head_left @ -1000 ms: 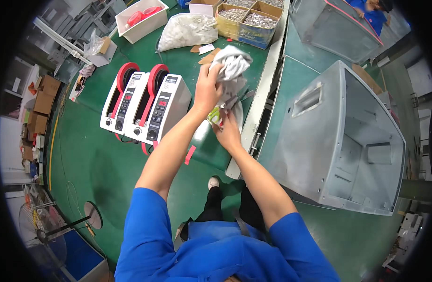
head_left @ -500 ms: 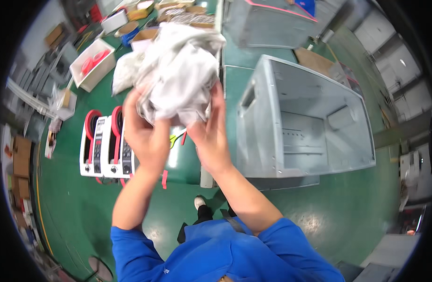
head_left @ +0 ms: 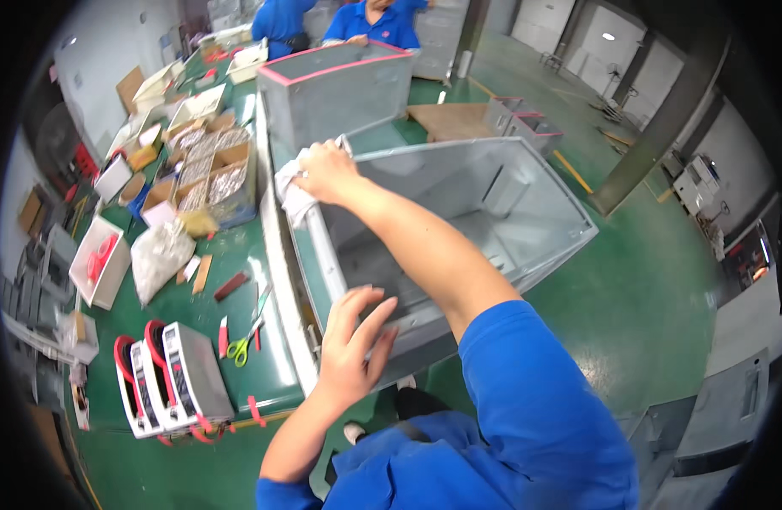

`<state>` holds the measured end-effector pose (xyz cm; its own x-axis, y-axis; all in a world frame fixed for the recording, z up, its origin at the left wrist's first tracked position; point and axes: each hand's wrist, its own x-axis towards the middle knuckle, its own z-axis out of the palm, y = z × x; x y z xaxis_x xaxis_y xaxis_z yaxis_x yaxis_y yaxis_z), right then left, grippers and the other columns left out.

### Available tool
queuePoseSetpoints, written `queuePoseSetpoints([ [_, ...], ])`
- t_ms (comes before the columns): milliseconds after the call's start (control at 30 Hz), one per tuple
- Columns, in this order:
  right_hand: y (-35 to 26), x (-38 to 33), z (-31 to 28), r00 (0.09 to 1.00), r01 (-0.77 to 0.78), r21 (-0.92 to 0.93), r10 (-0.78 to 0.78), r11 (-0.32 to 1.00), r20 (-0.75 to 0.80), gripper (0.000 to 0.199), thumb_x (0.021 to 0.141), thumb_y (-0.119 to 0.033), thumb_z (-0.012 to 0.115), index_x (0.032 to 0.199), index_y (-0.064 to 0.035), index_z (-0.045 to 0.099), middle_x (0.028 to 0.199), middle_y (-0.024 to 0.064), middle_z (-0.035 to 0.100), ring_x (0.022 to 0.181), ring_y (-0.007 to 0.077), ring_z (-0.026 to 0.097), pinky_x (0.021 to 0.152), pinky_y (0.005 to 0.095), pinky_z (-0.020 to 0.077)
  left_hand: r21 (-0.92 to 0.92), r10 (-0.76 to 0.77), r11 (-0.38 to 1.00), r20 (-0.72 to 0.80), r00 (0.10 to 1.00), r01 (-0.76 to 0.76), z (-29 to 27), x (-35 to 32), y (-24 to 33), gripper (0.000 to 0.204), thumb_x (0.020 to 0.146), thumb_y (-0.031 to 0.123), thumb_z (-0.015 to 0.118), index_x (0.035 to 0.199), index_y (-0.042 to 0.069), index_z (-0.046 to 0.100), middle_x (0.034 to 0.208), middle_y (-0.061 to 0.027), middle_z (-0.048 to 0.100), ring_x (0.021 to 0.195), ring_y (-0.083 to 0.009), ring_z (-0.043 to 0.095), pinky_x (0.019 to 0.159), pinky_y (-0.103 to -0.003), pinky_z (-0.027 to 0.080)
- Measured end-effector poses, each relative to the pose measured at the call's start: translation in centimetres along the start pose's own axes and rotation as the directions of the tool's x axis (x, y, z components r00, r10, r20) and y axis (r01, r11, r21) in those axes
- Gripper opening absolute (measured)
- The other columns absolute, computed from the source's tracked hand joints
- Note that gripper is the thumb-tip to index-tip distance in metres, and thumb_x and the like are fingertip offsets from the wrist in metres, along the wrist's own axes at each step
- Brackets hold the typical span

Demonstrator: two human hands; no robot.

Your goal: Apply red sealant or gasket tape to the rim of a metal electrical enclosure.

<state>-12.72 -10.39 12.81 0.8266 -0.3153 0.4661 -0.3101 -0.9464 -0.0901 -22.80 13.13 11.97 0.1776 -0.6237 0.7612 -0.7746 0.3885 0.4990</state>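
Note:
A large grey metal box point(head_left: 459, 327), its hollow side facing up, stands at the right edge of the green-topped table. My right hand point(head_left: 330, 172) is closed on a white cloth point(head_left: 296, 197), pressing it over the box's far left corner. The bunched cloth hangs down outside that corner, and part of it is hidden under my fingers. At the near left corner of the box, my left hand point(head_left: 350, 348) is open with its fingers apart. It holds nothing; whether its fingertips touch the rim I cannot tell.
On the table's left lie green-handled scissors point(head_left: 238, 350), two white tape dispensers point(head_left: 183, 374), a plastic bag point(head_left: 161, 259) and a divided parts bin point(head_left: 212, 174). Another grey box point(head_left: 336, 98) with pink edging stands beyond, with co-workers in blue point(head_left: 374, 25) behind it.
The cloth, held up in both hands before, has gone right and down onto the box corner under my right hand. My left hand has let go of it. The view has swung right and upward.

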Motion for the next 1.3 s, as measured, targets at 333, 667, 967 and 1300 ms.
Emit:
queuePoseSetpoints([
  [333,27.1,-3.6,-4.1,0.958,-0.242,-0.164,0.263,0.956,0.119,0.043,0.071,-0.047,0.053,0.095,-0.0141,0.065,0.097,0.0188,0.059,0.091,0.0336,0.057,0.08,0.0421,0.0456,0.258,-0.175,0.956,0.116,0.978,0.141,1.8,0.5,-0.9,0.03,0.065,0.001,0.063,0.094,0.001,0.058,0.088,-0.0127,0.06,0.074,-0.0283,0.058,0.066,-0.035,0.046],
  [667,41.3,-15.4,-13.9,0.773,-0.581,-0.151,0.601,0.8,0.206,0.05,0.073,-0.047,0.05,0.098,-0.0046,0.062,0.099,0.0194,0.06,0.093,0.0343,0.057,0.081,0.0389,0.0451,0.368,-0.276,0.901,0.08,0.958,0.229,2.9,0.2,-0.8,0.022,0.069,0.003,0.058,0.09,-0.003,0.059,0.084,-0.0136,0.059,0.073,-0.0288,0.056,0.066,-0.035,0.043],
  [967,30.0,-35.0,-22.9,0.634,-0.767,-0.069,0.77,0.638,0.065,0.038,0.074,-0.035,0.058,0.099,-0.0056,0.062,0.093,0.0172,0.061,0.085,0.0279,0.059,0.074,0.0345,0.045,0.16,-0.183,0.974,0.127,0.975,0.162,1.9,0.0,-1.2,0.026,0.07,0.006,0.057,0.094,-0.005,0.058,0.09,-0.0156,0.06,0.08,-0.0306,0.056,0.073,-0.037,0.044],
  [1300,-5.7,-27.6,-11.0,0.878,-0.319,0.076,0.325,0.945,-0.352,0.033,0.072,-0.023,0.064,0.09,0.0031,0.058,0.088,0.0184,0.055,0.079,0.033,0.055,0.068,0.0388,0.0457,-0.536,-0.235,0.821,-0.008,0.972,0.195,-1.3,-4.3,-3.0,0.046,0.086,0.026,0.049,0.123,0.0,0.043,0.131,-0.0175,0.036,0.124,-0.03,0.031,0.102,-0.038,0.022],
])
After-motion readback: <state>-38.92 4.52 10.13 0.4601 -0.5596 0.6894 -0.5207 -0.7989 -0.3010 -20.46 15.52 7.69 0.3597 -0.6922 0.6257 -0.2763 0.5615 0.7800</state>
